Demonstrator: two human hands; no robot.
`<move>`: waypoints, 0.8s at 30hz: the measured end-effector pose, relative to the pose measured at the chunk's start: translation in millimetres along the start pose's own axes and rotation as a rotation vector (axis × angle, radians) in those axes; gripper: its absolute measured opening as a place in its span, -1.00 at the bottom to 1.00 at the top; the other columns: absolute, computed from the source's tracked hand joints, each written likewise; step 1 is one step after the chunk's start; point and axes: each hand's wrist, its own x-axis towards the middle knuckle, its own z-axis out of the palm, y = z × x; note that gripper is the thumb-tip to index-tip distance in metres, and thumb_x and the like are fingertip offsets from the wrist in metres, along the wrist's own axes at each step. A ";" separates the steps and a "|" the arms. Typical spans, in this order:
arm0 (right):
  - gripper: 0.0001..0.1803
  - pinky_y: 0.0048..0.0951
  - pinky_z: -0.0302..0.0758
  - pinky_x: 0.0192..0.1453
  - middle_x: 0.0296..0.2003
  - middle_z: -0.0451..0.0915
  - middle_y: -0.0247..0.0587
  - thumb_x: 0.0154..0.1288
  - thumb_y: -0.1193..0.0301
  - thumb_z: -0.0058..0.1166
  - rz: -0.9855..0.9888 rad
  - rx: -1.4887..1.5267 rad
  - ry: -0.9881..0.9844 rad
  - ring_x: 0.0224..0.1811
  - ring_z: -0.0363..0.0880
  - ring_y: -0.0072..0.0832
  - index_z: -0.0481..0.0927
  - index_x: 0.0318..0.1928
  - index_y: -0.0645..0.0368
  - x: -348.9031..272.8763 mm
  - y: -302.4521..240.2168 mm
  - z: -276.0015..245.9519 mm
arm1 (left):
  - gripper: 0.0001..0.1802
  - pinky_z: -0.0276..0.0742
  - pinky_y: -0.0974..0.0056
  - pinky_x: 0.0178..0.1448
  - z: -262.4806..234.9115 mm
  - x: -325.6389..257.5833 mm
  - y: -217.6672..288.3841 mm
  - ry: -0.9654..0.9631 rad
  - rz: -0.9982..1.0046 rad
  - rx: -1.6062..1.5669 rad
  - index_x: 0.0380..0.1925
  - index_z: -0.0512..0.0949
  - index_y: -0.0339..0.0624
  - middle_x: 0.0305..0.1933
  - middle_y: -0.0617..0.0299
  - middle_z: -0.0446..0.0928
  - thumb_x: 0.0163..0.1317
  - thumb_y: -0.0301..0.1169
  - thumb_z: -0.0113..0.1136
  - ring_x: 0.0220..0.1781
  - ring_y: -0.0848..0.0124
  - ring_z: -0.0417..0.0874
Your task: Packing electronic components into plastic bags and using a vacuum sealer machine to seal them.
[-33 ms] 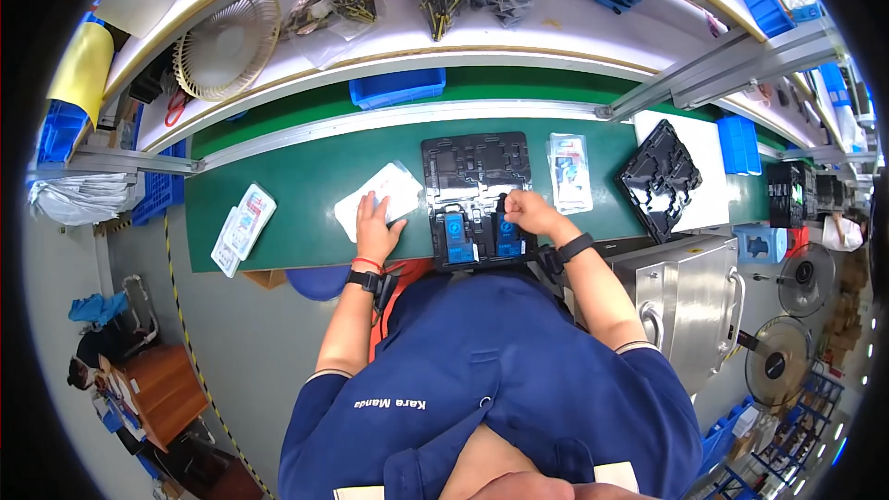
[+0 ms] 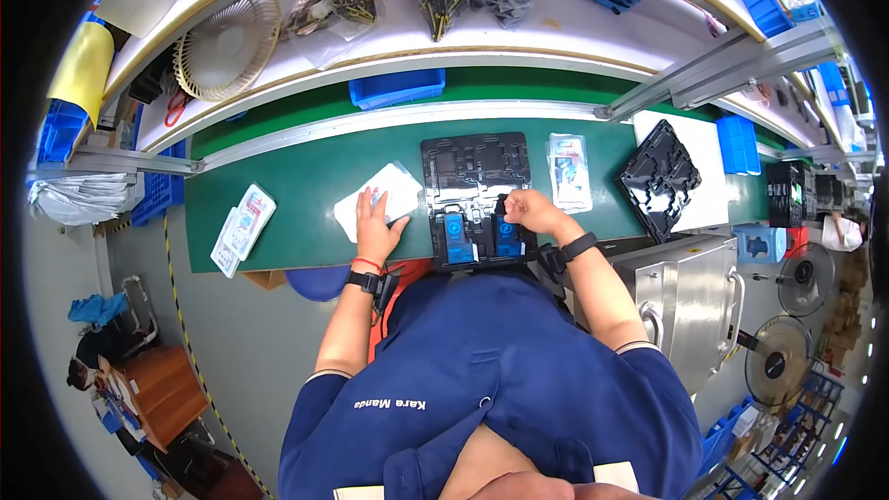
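My left hand (image 2: pixel 375 230) lies flat with spread fingers on white flat packages (image 2: pixel 398 187) on the green worktable. My right hand (image 2: pixel 534 211) is closed in a pinch over the top end of the right blue-and-black phone battery (image 2: pixel 508 239). A small dark piece shows at those fingertips; I cannot make out what it is. Another blue-and-black battery (image 2: pixel 455 233) lies to its left. Both sit in the near pockets of a black molded plastic tray (image 2: pixel 476 153), whose far pockets hold no batteries.
Clear-and-white packs (image 2: pixel 569 173) lie right of the tray, more packs (image 2: pixel 248 222) at the far left. A second black tray (image 2: pixel 659 181) rests tilted at the right. Behind runs a shelf (image 2: pixel 556 42) with bagged parts; a steel cabinet (image 2: pixel 690 301) stands by my right arm.
Almost nothing differs. The fingers of my left hand have shifted very slightly on the white packages; my right hand stays at the battery.
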 end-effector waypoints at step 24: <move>-0.89 -0.42 0.26 -0.10 -0.45 0.60 -0.33 -0.06 0.51 0.26 -0.701 -0.363 0.707 -0.33 0.50 -0.41 0.59 -0.45 0.11 -69.9 -188.3 34.4 | -0.79 0.58 0.33 -0.16 -108.3 9.7 136.9 -0.158 -0.255 -1.466 -0.16 0.50 -0.39 -0.27 0.11 0.57 0.23 -0.50 0.07 -0.29 0.39 0.62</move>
